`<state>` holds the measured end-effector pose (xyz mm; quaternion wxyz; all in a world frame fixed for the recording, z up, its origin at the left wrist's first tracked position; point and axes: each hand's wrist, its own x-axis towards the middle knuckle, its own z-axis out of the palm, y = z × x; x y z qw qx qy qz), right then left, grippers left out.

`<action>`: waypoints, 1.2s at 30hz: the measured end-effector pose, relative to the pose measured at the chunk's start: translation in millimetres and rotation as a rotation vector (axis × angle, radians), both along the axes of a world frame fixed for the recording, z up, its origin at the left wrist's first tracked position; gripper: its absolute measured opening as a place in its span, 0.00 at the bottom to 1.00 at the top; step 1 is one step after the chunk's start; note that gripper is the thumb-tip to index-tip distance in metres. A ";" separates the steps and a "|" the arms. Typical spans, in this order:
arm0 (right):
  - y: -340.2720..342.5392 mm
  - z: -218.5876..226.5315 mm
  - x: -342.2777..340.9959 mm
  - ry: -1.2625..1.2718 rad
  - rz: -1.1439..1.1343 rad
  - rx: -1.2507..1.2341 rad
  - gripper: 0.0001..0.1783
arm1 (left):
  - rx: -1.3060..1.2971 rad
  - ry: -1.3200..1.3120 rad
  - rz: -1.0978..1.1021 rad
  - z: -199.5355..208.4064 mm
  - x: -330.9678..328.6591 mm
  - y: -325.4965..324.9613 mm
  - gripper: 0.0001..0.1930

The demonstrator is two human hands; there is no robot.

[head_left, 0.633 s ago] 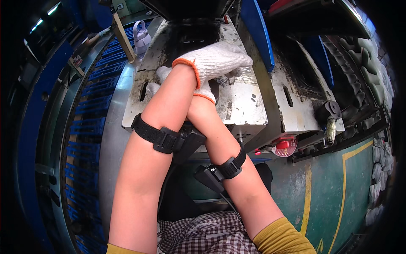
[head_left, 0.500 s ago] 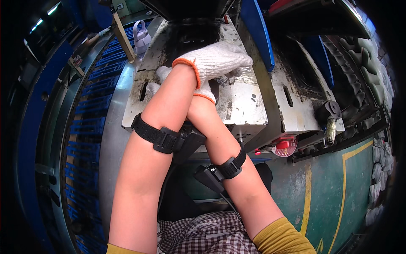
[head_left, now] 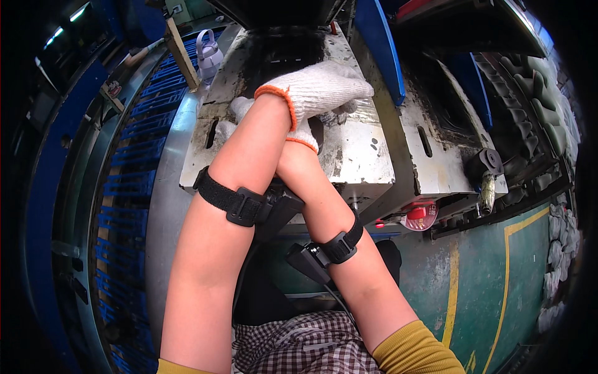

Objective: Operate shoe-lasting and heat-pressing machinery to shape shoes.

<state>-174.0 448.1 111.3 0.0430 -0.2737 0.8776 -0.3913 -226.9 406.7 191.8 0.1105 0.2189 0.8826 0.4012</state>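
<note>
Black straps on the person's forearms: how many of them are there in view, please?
2. The left strap goes around the left forearm; the right strap goes around the right forearm. The underside of each is hidden by the arm.

Two white gloves, two yellow sleeves, two black arm straps, two white machines, and one purple bottle near one machine's left edge.
</note>
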 end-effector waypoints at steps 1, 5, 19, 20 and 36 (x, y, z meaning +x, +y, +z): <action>0.4 -1.7 0.6 0.013 0.002 -0.018 0.42 | -0.002 0.035 -0.005 -2.0 -1.5 0.4 0.23; 2.3 -1.2 1.2 0.012 0.003 -0.055 0.41 | -0.012 0.023 -0.006 -2.7 -2.4 1.2 0.23; 1.9 -5.8 0.6 0.111 0.014 0.018 0.36 | 0.007 0.015 0.006 -1.1 0.8 1.3 0.22; 2.2 -6.3 0.3 0.109 0.018 0.013 0.36 | 0.028 -0.002 0.015 -2.1 0.5 1.6 0.22; 2.6 -4.3 -3.0 0.081 0.034 0.040 0.40 | 0.028 0.029 -0.008 -3.9 -1.7 1.7 0.22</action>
